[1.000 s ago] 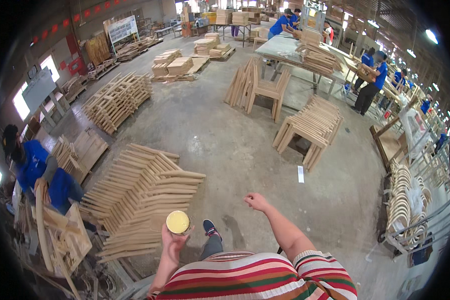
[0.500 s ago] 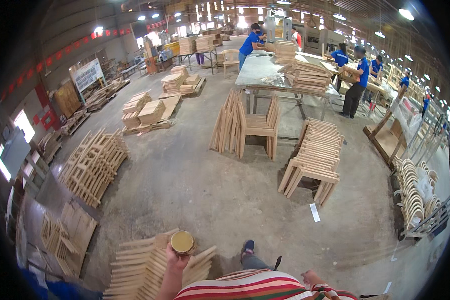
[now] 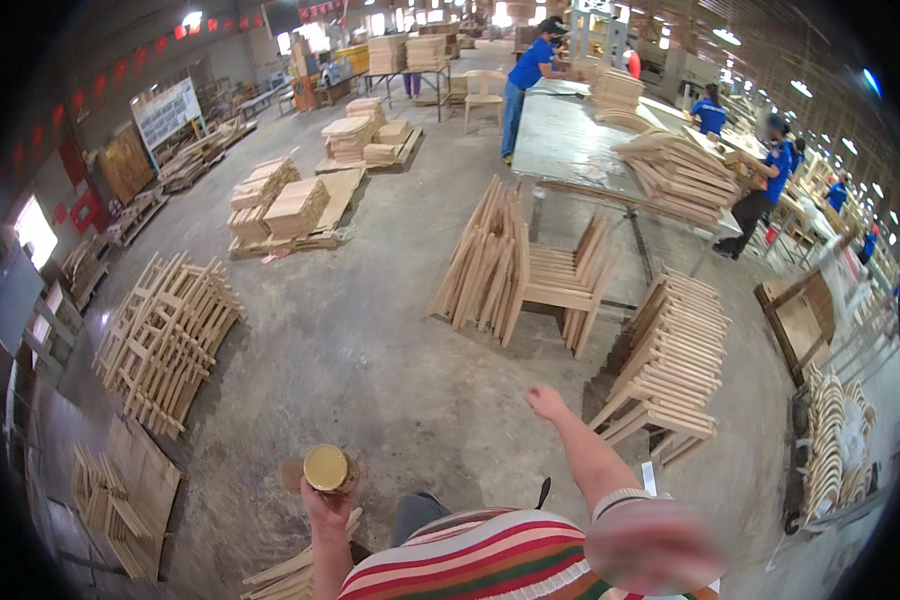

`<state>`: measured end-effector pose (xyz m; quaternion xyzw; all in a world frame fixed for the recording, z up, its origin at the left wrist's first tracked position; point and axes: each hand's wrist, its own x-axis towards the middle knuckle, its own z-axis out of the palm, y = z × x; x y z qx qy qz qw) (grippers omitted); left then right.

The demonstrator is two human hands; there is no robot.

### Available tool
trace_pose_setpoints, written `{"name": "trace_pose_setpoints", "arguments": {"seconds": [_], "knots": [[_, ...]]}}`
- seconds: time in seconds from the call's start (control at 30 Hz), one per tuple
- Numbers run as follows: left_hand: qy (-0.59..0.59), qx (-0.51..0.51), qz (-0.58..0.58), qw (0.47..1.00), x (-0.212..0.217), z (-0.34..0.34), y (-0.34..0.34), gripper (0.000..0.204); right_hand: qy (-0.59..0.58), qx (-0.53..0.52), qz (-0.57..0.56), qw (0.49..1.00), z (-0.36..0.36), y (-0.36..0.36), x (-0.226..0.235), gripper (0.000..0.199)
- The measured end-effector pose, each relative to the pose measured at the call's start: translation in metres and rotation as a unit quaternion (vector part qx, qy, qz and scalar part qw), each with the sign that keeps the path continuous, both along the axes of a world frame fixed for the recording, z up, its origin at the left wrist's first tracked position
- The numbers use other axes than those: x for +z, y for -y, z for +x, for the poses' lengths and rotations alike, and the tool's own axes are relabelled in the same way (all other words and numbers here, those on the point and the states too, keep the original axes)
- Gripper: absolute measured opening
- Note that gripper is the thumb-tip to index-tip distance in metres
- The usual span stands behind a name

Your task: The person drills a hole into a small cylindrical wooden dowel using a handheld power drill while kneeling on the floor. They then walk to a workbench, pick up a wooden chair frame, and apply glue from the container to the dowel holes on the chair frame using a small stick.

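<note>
My left hand (image 3: 324, 508) is wrapped round a jar-like round container (image 3: 327, 468) with a yellowish-gold top, held upright at the lower left. Whether that top is a lid or the contents I cannot tell. My right hand (image 3: 545, 402) is stretched forward over the bare floor with its fingers loosely curled, and nothing shows in it. Ahead of that hand stand stacked wooden chair frames (image 3: 560, 275). To its right is a long row of nested wooden frames (image 3: 670, 350). Pale wooden sticks (image 3: 295, 572) lie low, beside my left forearm.
A leaning stack of wooden frames (image 3: 170, 335) stands at left, with pallets of wooden panels (image 3: 295, 208) beyond. A metal-topped table (image 3: 570, 140) bears curved wooden parts. A person in blue (image 3: 530, 75) works there; others stand at right, behind a cart of curved pieces (image 3: 835, 440).
I have moved forward and the view has shifted. My right arm has swung up and forward from near my body. The container stays in my left hand; the sticks below have slid mostly out of view.
</note>
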<state>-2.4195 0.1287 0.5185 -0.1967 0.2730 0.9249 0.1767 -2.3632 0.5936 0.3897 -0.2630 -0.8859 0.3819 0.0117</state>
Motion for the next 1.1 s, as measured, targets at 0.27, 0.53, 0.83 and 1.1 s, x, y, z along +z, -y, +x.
{"name": "trace_pose_setpoints", "arguments": {"seconds": [0.27,0.53,0.83,1.1], "knots": [[-0.022,0.001,-0.022,1.0,0.002,-0.242,-0.006,0.038,0.048,0.077,-0.105,0.99,-0.238,0.039,0.013,0.028],[-0.039,-0.123,-0.053,0.99,0.018,-0.487,-0.036,0.035,0.303,-0.061,-0.229,0.923,-0.227,0.057,-0.038,0.025],[-0.006,-0.187,0.094,0.978,0.006,-0.725,-0.163,0.039,0.326,-0.132,-0.235,0.906,-0.415,-0.036,-0.082,0.027],[-0.032,-0.188,0.093,0.977,0.033,-0.904,-0.215,0.035,0.009,0.005,-0.108,0.994,-0.834,-0.14,-0.022,0.027]]}}
